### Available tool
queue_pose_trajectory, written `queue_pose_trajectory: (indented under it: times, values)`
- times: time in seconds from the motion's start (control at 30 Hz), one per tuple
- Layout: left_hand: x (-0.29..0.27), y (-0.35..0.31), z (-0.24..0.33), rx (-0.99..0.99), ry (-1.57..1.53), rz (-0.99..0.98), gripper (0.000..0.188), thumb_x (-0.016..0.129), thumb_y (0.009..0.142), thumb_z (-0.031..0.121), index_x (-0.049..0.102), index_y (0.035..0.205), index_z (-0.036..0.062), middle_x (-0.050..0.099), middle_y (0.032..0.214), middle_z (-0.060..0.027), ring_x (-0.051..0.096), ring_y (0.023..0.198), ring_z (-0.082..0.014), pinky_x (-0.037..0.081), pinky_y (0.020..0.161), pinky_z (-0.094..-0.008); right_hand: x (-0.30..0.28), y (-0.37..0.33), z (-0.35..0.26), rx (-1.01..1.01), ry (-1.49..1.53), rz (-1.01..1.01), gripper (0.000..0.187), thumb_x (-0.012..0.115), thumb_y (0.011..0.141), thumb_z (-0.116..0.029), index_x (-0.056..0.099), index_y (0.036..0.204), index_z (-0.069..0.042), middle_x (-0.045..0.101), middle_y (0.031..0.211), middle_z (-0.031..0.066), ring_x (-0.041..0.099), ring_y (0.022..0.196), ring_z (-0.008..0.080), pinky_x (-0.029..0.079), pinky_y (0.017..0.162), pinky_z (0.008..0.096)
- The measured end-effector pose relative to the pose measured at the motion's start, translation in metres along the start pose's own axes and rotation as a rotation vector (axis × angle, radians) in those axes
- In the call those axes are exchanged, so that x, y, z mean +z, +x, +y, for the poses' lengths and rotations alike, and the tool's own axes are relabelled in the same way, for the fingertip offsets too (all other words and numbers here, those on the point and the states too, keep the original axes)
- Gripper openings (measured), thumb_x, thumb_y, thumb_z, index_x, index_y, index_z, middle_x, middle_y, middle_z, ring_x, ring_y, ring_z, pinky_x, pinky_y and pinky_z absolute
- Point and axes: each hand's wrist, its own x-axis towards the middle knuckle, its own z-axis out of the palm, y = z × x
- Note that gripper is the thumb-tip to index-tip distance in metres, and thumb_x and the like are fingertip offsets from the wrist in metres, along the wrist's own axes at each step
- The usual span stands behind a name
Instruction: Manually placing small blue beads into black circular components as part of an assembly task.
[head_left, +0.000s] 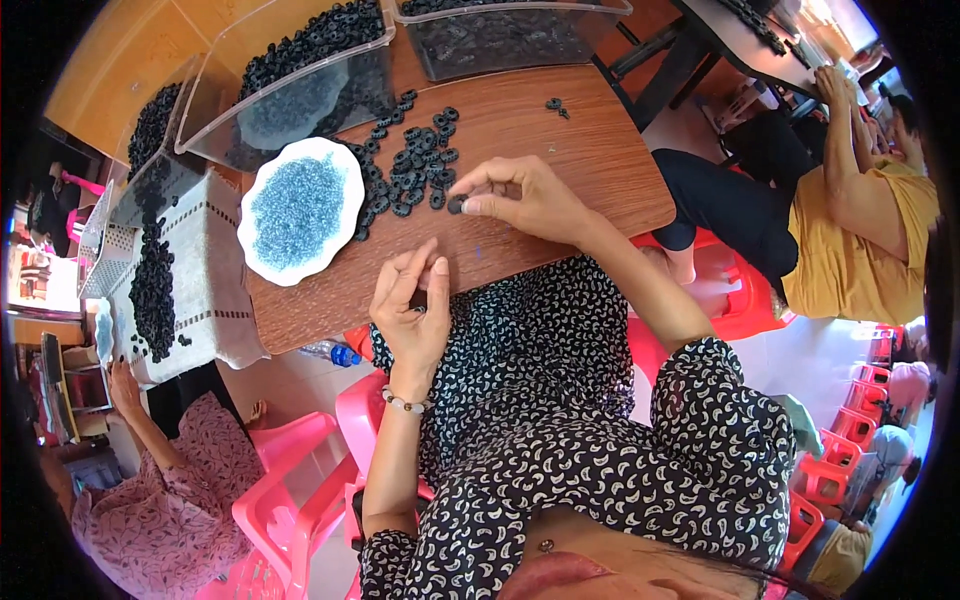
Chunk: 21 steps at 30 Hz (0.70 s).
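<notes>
Between the thumb and fingers of my right hand (530, 198) is a small black oval piece (456, 204), just above the table. My left hand (412, 305) is at the table's near edge, its thumb and fingertips drawn close together. Anything in that pinch is too small to make out. A loose pile of similar black pieces with holes (415, 160) lies beyond my hands. Left of the pile, a white scalloped plate (352, 205) holds a heap of tiny pale blue-grey translucent bits (298, 212).
Clear plastic bins (330, 110) of black pieces line the brown table's (540, 110) far side. A few pieces (557, 106) lie apart at the far right. At left, a cloth-covered table (222, 250) bears more pieces. Co-workers sit on both sides; a pink chair (285, 460) stands at left.
</notes>
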Motion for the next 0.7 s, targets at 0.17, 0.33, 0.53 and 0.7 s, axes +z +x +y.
queue_pose_trajectory:
  times: [0.17, 0.33, 0.53, 0.7]
  values:
    - [0.000, -0.001, 0.007, -0.062, -0.050, -0.034, 0.039, 0.076, 0.086, 0.001, 0.070, 0.125, 0.0020, 0.070, 0.103, -0.0093, 0.065, 0.076, -0.0119, 0.054, 0.070, -0.0262, 0.019, -0.010, -0.026, -0.184, -0.403, -0.147, 0.027, 0.077, 0.086, -0.013, 0.073, 0.111, -0.003, 0.064, 0.084, 0.0057, 0.064, 0.079, 0.0143, 0.053, 0.070, 0.0269]
    - [-0.002, -0.001, -0.002, -0.012, -0.030, -0.053, 0.035, 0.076, 0.086, 0.001, 0.071, 0.120, 0.0004, 0.071, 0.100, -0.0122, 0.065, 0.076, -0.0143, 0.055, 0.070, -0.0275, 0.030, -0.011, -0.037, -0.136, -0.450, -0.165, 0.023, 0.075, 0.086, -0.010, 0.067, 0.105, -0.001, 0.065, 0.094, 0.0111, 0.067, 0.084, 0.0221, 0.056, 0.072, 0.0325]
    - [-0.006, -0.002, -0.009, -0.094, -0.121, -0.064, 0.031, 0.075, 0.087, 0.002, 0.072, 0.118, -0.0007, 0.071, 0.097, -0.0104, 0.065, 0.076, -0.0144, 0.052, 0.070, -0.0261, 0.030, 0.000, -0.028, -0.285, -0.382, -0.234, 0.015, 0.069, 0.090, -0.016, 0.067, 0.098, -0.003, 0.069, 0.086, 0.0091, 0.064, 0.076, 0.0226, 0.051, 0.068, 0.0360]
    - [-0.005, -0.003, -0.013, -0.168, -0.239, -0.013, 0.029, 0.072, 0.091, 0.004, 0.072, 0.119, 0.0000, 0.068, 0.092, -0.0072, 0.063, 0.076, -0.0130, 0.051, 0.070, -0.0258, 0.029, 0.024, -0.033, -0.151, -0.291, -0.291, 0.017, 0.068, 0.095, -0.017, 0.069, 0.103, -0.002, 0.072, 0.091, 0.0097, 0.067, 0.080, 0.0180, 0.051, 0.070, 0.0317]
